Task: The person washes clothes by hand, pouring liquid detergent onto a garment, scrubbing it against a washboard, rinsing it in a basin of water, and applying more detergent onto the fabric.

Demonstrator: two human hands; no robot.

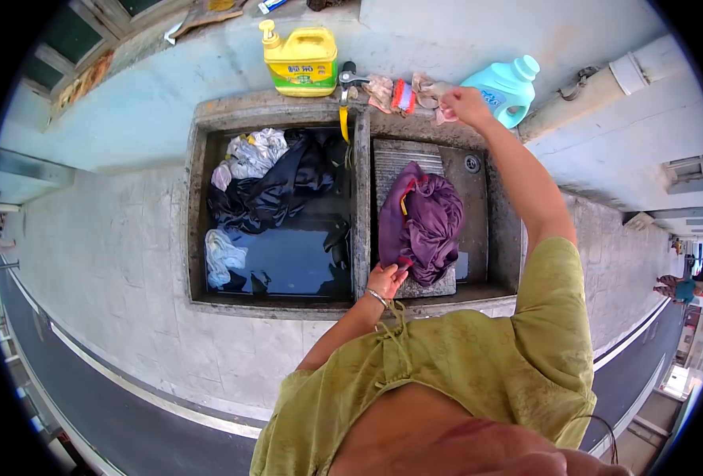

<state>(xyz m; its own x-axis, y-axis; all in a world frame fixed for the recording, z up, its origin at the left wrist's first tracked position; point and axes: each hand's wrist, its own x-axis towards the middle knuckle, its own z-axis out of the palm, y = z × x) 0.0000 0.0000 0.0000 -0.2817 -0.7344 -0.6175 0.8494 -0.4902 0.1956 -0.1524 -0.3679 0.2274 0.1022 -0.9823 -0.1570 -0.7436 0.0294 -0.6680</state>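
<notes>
A bundled purple garment (433, 226) with red and yellow trim rests on the ribbed washboard slab (409, 151) in the right-hand basin. My left hand (386, 281), a bracelet at its wrist, pinches the garment's lower left edge. Stretched out to the back ledge, my right hand (465, 106) has its fingers closed beside a crumpled plastic wrapper (428, 90). What they grip, if anything, is too small to tell. An orange and white scrub brush (404, 96) lies left of that wrapper, and a light blue detergent bottle (503, 89) stands just right of the hand.
Dark clothes (276, 186) and white cloths (258, 153) soak in the water-filled left basin. A concrete divider (362, 206) separates the basins. Behind it are a tap (348, 79) and a yellow pump jug (300, 63). A drain (472, 164) shows in the right basin.
</notes>
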